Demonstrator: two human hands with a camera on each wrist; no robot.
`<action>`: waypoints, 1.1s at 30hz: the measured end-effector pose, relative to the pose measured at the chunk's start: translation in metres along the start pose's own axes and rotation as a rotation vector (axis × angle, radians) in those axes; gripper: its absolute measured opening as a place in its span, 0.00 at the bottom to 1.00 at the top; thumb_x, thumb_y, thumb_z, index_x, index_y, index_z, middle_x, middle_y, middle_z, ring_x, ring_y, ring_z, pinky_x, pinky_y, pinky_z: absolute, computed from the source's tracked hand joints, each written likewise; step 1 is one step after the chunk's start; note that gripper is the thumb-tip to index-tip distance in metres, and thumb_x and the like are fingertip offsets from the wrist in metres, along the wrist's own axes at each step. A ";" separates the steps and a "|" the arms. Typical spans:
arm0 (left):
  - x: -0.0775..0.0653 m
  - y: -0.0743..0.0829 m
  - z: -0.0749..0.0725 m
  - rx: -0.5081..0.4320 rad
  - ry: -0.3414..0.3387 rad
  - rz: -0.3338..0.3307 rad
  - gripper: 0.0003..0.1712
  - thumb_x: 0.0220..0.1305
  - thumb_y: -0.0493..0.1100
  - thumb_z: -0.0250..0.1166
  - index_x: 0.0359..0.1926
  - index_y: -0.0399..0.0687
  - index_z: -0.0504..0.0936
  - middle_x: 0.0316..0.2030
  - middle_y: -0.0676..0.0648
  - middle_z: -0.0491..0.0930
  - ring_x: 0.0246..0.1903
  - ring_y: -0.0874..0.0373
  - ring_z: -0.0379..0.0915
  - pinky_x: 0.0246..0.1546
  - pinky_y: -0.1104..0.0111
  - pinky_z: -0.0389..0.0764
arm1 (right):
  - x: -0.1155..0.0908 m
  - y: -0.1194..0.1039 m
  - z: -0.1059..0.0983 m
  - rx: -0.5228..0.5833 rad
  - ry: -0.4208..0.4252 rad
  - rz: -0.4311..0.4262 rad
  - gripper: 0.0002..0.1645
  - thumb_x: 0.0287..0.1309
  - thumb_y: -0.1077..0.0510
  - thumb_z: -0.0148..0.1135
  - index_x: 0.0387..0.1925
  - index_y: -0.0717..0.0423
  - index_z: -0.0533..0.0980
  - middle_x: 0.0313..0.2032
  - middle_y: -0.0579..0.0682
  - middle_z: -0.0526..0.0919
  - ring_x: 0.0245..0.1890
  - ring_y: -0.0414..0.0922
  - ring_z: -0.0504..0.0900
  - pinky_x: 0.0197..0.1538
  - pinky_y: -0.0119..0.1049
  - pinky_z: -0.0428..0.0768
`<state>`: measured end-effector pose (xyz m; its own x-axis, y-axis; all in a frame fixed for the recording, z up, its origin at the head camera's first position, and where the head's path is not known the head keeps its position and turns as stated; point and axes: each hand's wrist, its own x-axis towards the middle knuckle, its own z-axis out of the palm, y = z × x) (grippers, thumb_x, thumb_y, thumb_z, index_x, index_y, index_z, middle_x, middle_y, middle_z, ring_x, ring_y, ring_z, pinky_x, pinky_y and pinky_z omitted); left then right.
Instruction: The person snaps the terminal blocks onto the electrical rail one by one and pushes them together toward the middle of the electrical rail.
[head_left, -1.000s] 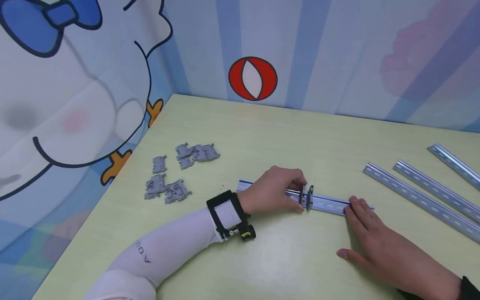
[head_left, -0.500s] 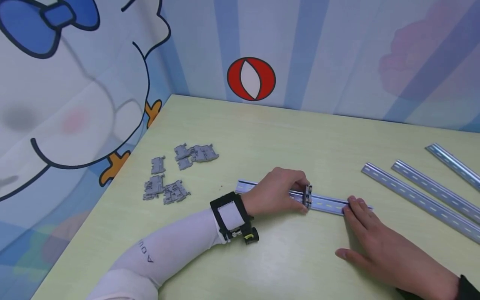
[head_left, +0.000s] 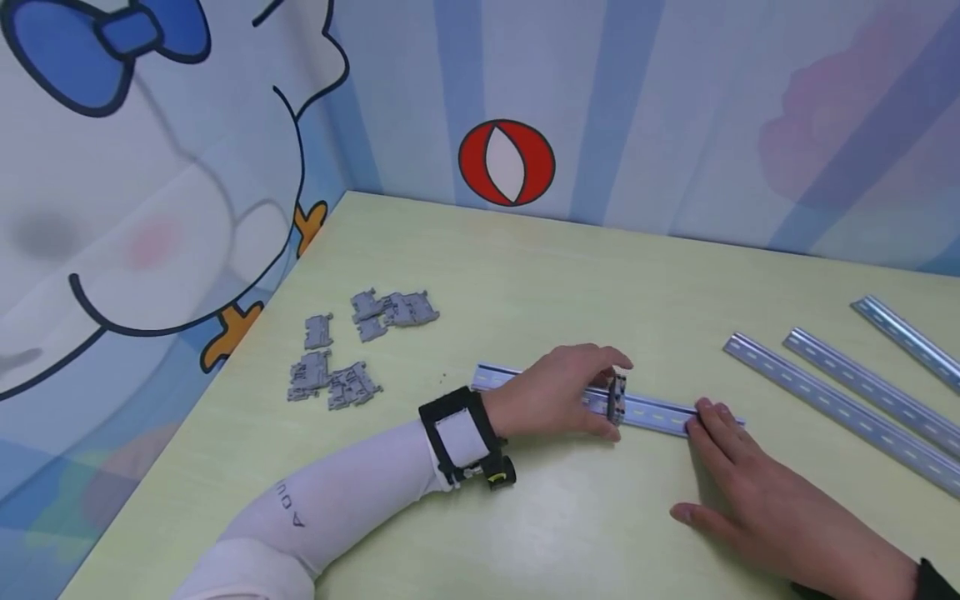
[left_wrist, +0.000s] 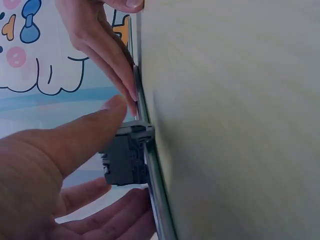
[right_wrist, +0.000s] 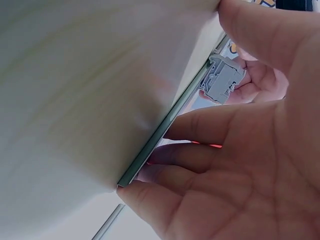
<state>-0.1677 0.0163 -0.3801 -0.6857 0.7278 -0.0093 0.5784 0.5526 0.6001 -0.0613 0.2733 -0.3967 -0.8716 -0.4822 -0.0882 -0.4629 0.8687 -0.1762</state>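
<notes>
A metal DIN rail lies across the middle of the table. Two grey DIN rail terminal blocks stand upright on it, side by side. My left hand is around them from the left, thumb on the near side and fingers on the far side. In the left wrist view its thumb and fingers are spread apart, with gaps beside the blocks. My right hand rests its straight fingers on the rail's right end, thumb held away. One block shows its flat side in the right wrist view.
Loose grey terminal blocks lie in small groups on the left of the table, with more blocks behind them. Three longer rails lie slanted at the right. A patterned wall stands along the table's back edge.
The left hand slid one block rightward along the rail until it met the other block. Its fingers and thumb have since spread away from the block. The right hand stayed on the rail's end.
</notes>
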 end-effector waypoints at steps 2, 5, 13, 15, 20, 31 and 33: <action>-0.002 0.001 -0.004 0.025 -0.011 0.000 0.42 0.53 0.54 0.75 0.66 0.52 0.69 0.54 0.53 0.75 0.51 0.64 0.71 0.52 0.76 0.72 | 0.000 0.000 0.000 -0.001 0.007 -0.006 0.58 0.57 0.29 0.59 0.70 0.71 0.56 0.73 0.68 0.50 0.70 0.66 0.55 0.61 0.59 0.69; -0.006 0.001 -0.013 0.062 -0.005 -0.003 0.37 0.56 0.54 0.72 0.65 0.53 0.71 0.56 0.52 0.74 0.52 0.62 0.70 0.53 0.73 0.73 | -0.001 0.000 0.000 -0.001 0.005 -0.001 0.58 0.57 0.29 0.58 0.70 0.70 0.56 0.73 0.68 0.49 0.71 0.65 0.55 0.61 0.59 0.69; -0.014 -0.009 -0.050 0.093 0.085 -0.057 0.28 0.59 0.49 0.71 0.59 0.50 0.77 0.56 0.49 0.76 0.56 0.56 0.71 0.56 0.67 0.74 | -0.002 0.001 -0.002 -0.002 -0.006 0.016 0.58 0.58 0.28 0.56 0.71 0.69 0.56 0.73 0.67 0.49 0.72 0.64 0.54 0.62 0.59 0.68; -0.017 -0.014 -0.061 0.103 0.120 -0.070 0.27 0.58 0.49 0.71 0.59 0.50 0.78 0.56 0.49 0.76 0.56 0.55 0.72 0.56 0.65 0.74 | -0.002 0.000 -0.002 0.000 -0.010 0.017 0.59 0.58 0.27 0.55 0.71 0.69 0.56 0.74 0.67 0.48 0.72 0.63 0.54 0.62 0.59 0.68; -0.028 -0.032 -0.086 0.110 0.207 -0.129 0.26 0.57 0.48 0.72 0.57 0.51 0.79 0.55 0.50 0.78 0.56 0.54 0.72 0.57 0.61 0.73 | -0.001 -0.002 -0.003 0.020 -0.027 0.026 0.59 0.58 0.26 0.53 0.71 0.68 0.55 0.74 0.66 0.48 0.72 0.63 0.52 0.63 0.59 0.66; -0.060 -0.083 -0.126 0.109 0.258 -0.348 0.29 0.56 0.49 0.73 0.59 0.50 0.77 0.58 0.46 0.76 0.58 0.47 0.69 0.56 0.52 0.73 | -0.001 -0.001 -0.004 0.019 -0.042 0.046 0.60 0.58 0.25 0.51 0.71 0.68 0.55 0.74 0.65 0.47 0.73 0.62 0.52 0.64 0.59 0.65; -0.065 -0.092 -0.128 0.104 0.252 -0.386 0.30 0.56 0.49 0.73 0.59 0.49 0.77 0.59 0.44 0.75 0.58 0.46 0.69 0.56 0.51 0.73 | -0.002 -0.001 -0.005 0.019 -0.047 0.050 0.60 0.58 0.25 0.52 0.71 0.68 0.55 0.74 0.66 0.47 0.73 0.63 0.51 0.64 0.60 0.65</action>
<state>-0.2331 -0.1345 -0.3323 -0.9378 0.3470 -0.0135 0.2926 0.8105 0.5074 -0.0597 0.2744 -0.3914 -0.8849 -0.4434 -0.1427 -0.4155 0.8898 -0.1887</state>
